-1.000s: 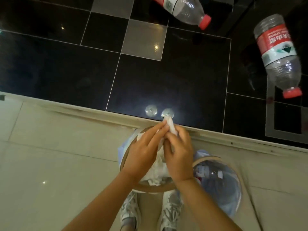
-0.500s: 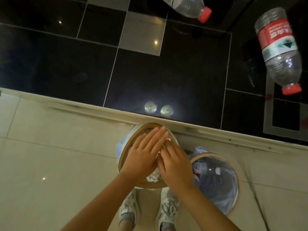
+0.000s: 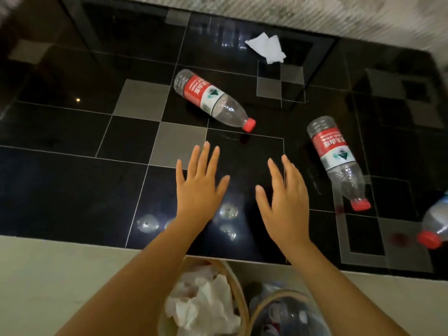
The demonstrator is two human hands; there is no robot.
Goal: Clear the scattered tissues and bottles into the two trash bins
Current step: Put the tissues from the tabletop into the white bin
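Left hand (image 3: 197,187) and right hand (image 3: 284,202): fingers spread, holding nothing, above black floor (image 3: 72,132). Three bottles (image 3: 213,100) (image 3: 337,161) (image 3: 436,226) lying mid-floor to right edge; tissue (image 3: 266,48) near far edge. Tissue bin (image 3: 238,304) and bottle bin (image 3: 271,299) at near edge.

**Glossy chequered floor**

A polished black tile floor (image 3: 72,185) with scattered grey squares (image 3: 143,99) mirrors small ceiling lights. A pale beige tiled strip (image 3: 60,270) borders it nearest the camera; a blurred light rug (image 3: 315,13) lies beyond.

Left hand (image 3: 197,187) and right hand (image 3: 284,202) are bare, no rings or watch; forearms bare, no sleeves showing.
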